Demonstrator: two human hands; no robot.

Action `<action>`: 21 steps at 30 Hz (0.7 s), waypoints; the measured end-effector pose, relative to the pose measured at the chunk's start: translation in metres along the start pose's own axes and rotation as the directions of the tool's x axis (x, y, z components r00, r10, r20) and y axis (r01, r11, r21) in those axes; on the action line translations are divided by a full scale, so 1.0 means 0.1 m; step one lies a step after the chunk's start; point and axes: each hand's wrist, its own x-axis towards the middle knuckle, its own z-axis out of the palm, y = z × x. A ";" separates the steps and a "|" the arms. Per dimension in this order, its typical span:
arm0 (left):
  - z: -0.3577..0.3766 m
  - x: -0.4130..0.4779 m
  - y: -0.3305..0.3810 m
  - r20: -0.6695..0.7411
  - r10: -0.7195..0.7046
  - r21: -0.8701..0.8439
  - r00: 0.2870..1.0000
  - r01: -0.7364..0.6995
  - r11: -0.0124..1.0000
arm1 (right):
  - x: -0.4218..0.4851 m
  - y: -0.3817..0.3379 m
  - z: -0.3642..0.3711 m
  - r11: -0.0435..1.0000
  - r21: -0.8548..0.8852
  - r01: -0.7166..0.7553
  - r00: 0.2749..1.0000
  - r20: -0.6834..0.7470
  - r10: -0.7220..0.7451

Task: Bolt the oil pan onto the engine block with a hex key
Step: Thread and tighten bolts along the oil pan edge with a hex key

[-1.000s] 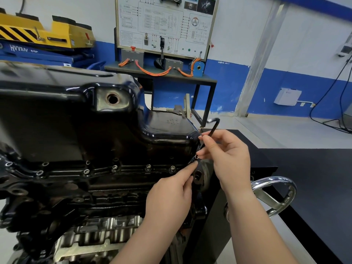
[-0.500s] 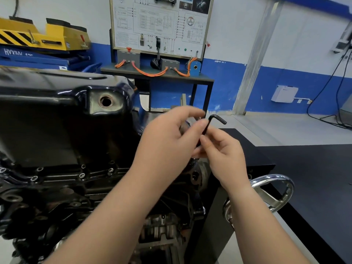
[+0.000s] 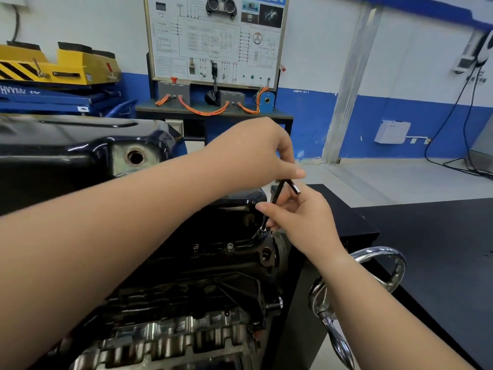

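1. Head view, the task's things: the black oil pan sits on top of the engine block, which is turned upside down, so the rim of the pan is easy to reach from the near side.
2. The hex key stands tilted at the right corner of the pan. Its long arm points down and its tip sits in a bolt on the rim. I judge the long arm is used because this corner lies low beside the pan wall.
3. The left hand reaches across from the left and pinches the bend of the key from above, probably to spin it like a small crank.
4. The right hand holds the shaft lightly between its fingertips, just above the bolt. This seems to keep the tip straight in the socket.
5. Two other bolts already sit in the rim to the left, so this corner bolt looks like a later one.
6. A chrome handwheel is near on the right, apart from both hands.
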 end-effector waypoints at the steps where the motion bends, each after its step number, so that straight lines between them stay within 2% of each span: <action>1: -0.01 0.03 0.02 0.040 0.040 0.026 0.998 -0.041 0.999 | 0.01 0.00 0.00 1.000 -0.023 0.011 1.000 0.000 -0.011; 4: -0.05 0.15 0.06 0.163 0.143 0.117 0.976 -0.163 0.980 | 0.02 0.00 -0.01 0.998 -0.065 0.014 1.000 -0.027 -0.016; 6: -0.07 0.24 0.09 0.232 0.158 0.158 0.960 -0.198 0.967 | 0.02 0.01 -0.02 0.996 -0.087 0.015 0.999 -0.037 -0.019; 10: -0.15 0.40 0.10 0.418 0.014 0.219 0.908 -0.116 0.969 | 0.01 0.03 -0.02 0.994 -0.102 0.046 0.998 -0.038 -0.050; 13: -0.18 0.45 0.06 0.552 -0.054 0.090 0.832 0.005 0.996 | 0.01 0.04 0.00 0.991 -0.111 0.068 0.995 -0.061 -0.075; 17: -0.14 0.46 -0.07 0.657 -0.026 -0.097 0.753 0.118 0.988 | 0.00 0.00 0.00 0.996 -0.055 0.068 0.997 -0.029 -0.070; 19: -0.08 0.43 -0.12 0.678 0.010 -0.089 0.735 0.069 0.994 | 0.00 -0.03 -0.04 0.992 -0.089 0.090 0.995 0.038 -0.087; 21: -0.04 0.42 -0.13 0.648 0.015 -0.008 0.762 -0.013 1.000 | 0.01 -0.04 -0.08 0.984 -0.130 0.120 0.989 0.097 -0.108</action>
